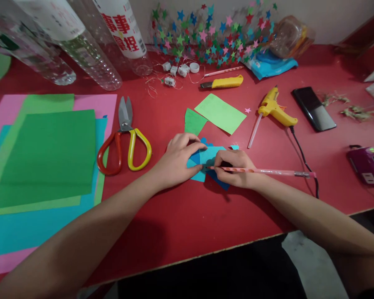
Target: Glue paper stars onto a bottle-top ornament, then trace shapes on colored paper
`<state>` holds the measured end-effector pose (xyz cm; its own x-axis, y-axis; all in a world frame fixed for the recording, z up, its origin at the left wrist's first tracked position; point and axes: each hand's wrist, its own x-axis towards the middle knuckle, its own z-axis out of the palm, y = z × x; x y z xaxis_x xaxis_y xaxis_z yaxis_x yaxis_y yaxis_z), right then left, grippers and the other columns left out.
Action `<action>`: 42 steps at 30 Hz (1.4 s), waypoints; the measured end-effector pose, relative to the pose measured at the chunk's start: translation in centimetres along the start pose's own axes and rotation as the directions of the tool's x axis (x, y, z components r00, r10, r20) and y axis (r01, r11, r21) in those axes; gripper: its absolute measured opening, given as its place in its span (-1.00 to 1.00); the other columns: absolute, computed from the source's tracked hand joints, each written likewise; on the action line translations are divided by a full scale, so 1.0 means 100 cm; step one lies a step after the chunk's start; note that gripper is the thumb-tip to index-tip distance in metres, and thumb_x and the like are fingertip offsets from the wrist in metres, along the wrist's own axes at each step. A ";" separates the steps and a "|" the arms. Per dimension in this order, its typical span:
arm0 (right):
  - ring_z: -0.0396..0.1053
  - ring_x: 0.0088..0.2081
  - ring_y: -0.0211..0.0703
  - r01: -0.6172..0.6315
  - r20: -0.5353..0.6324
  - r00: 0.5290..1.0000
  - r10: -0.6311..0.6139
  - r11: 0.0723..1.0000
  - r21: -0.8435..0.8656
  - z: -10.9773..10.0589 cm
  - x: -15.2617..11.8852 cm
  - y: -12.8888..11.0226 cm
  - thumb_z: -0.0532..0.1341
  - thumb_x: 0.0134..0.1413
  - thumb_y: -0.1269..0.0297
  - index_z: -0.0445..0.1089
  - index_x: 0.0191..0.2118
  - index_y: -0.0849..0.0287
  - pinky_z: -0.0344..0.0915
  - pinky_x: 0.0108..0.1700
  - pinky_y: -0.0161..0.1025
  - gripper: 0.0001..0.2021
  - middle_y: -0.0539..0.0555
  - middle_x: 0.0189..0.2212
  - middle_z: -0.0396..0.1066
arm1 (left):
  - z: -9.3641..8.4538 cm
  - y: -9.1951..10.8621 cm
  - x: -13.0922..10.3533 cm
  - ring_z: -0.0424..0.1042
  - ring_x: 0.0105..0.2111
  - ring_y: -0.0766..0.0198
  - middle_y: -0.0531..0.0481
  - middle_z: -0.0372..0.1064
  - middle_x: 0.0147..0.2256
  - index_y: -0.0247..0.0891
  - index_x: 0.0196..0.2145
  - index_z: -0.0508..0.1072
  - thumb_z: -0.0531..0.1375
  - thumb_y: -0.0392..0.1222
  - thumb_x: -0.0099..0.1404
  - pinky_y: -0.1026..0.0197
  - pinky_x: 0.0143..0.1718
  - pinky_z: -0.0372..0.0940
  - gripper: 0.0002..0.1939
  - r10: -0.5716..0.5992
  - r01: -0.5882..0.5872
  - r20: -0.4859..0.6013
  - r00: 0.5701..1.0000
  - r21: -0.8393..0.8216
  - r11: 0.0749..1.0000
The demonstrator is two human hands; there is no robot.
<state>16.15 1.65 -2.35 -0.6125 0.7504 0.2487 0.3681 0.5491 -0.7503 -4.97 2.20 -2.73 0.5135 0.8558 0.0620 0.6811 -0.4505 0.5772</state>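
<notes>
My right hand (235,168) pinches a pink pencil (268,171), its tip down on a light blue piece of paper (209,154) and its eraser end pointing right. On the left side of that paper rests my left hand (182,162), thumb and forefinger spread apart and pressing it to the table. Darker blue paper pieces (220,182) show under and around the light blue one; their full shapes are hidden by my hands. Just behind lie a dark green scrap (193,121) and a light green rectangle of paper (221,114).
Scissors (126,124) and stacked coloured sheets (50,158) lie left. Plastic bottles (96,58) stand behind them. At the back are a yellow cutter (227,82) and star-covered clear plastic (212,33). A glue gun (276,108), phone (314,109) and purple power adapter (366,164) lie right.
</notes>
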 end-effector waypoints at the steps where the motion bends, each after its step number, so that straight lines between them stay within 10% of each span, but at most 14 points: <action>1: 0.13 -0.57 -0.41 -0.007 0.004 1.000 0.007 1.000 0.010 0.000 0.000 0.000 0.12 -0.08 0.49 0.23 -0.53 0.17 0.08 -0.50 -0.40 -0.89 -0.08 -0.60 0.28 | 0.000 0.000 0.000 0.16 0.07 0.02 -0.10 0.19 0.01 -0.13 -0.03 0.39 0.24 -0.08 0.21 -0.10 0.13 0.13 -0.64 0.002 -0.002 -0.002 1.000 0.001 1.000; 10: 0.24 -0.65 -0.36 -0.344 -0.130 0.878 0.461 0.797 0.497 -0.006 0.005 0.007 0.13 0.17 0.24 0.19 -0.37 0.12 0.18 -0.60 -0.39 -0.87 -0.11 -0.65 0.34 | -0.002 0.000 -0.002 0.13 0.10 -0.01 -0.12 0.14 0.05 -0.13 0.06 0.35 0.22 -0.16 0.19 -0.13 0.14 0.11 -0.55 0.031 -0.031 0.025 0.999 0.010 0.999; 42: 0.16 -0.57 -0.39 -0.207 -0.091 0.970 0.227 0.960 0.189 -0.009 0.005 0.015 0.16 -0.10 0.44 0.27 -0.54 0.18 0.07 -0.53 -0.40 -0.91 -0.09 -0.61 0.26 | 0.000 -0.008 0.000 0.19 0.04 0.08 -0.09 0.21 -0.04 -0.11 -0.11 0.51 0.13 -0.18 0.32 -0.07 0.11 0.16 -0.78 0.074 -0.075 -0.024 0.997 -0.046 0.996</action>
<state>17.03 3.15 -2.81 -0.4469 0.8856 0.1262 0.3483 0.3022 -0.8873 -5.50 2.59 -3.15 0.5497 0.8261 0.1241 0.6159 -0.5011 0.6079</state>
